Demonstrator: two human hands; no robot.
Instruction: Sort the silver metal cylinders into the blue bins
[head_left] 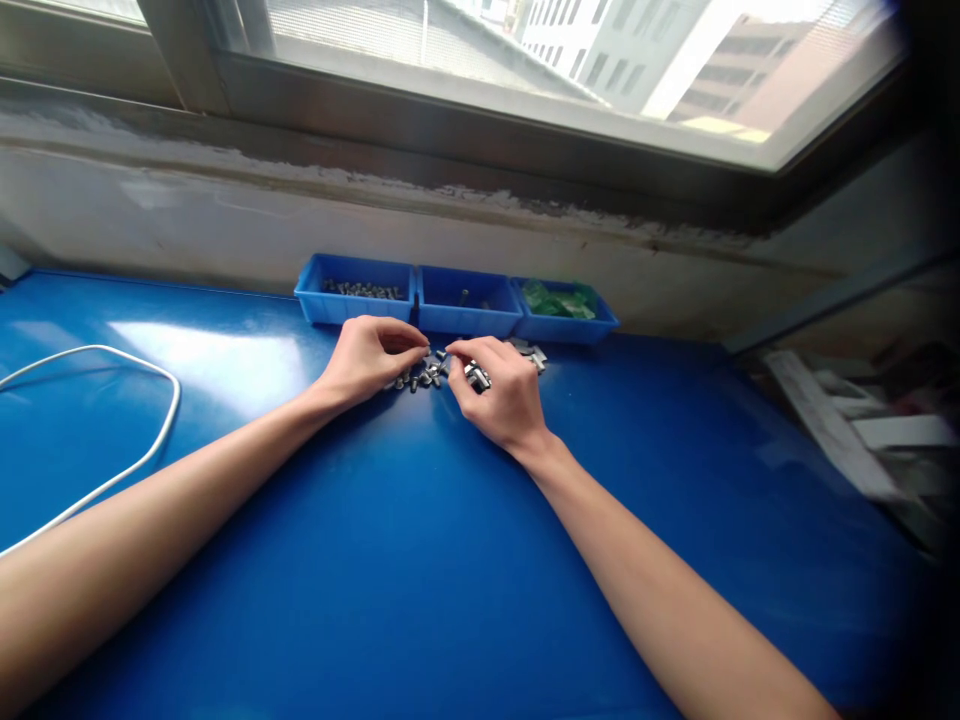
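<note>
A small pile of metal screws (424, 377) lies on the blue tabletop between my hands. My left hand (367, 358) is at the pile's left side, its thumb and fingertips closed together; what they pinch, if anything, is too small to make out. Opposite it, my right hand (501, 392) has thumb and forefinger closed at a small dark screw (442, 354). Partly under that hand's curled fingers lie shiny metal pieces (477, 377). More flat silvery pieces (534, 356) lie just behind the right hand.
Three joined blue bins stand behind my hands: the left bin (360, 309) holds many screws, the middle bin (469, 320) a few small parts, the right bin (570, 328) green plastic. A white cable (169, 410) crosses the blue table (390, 580) at left. Window and wall rise behind.
</note>
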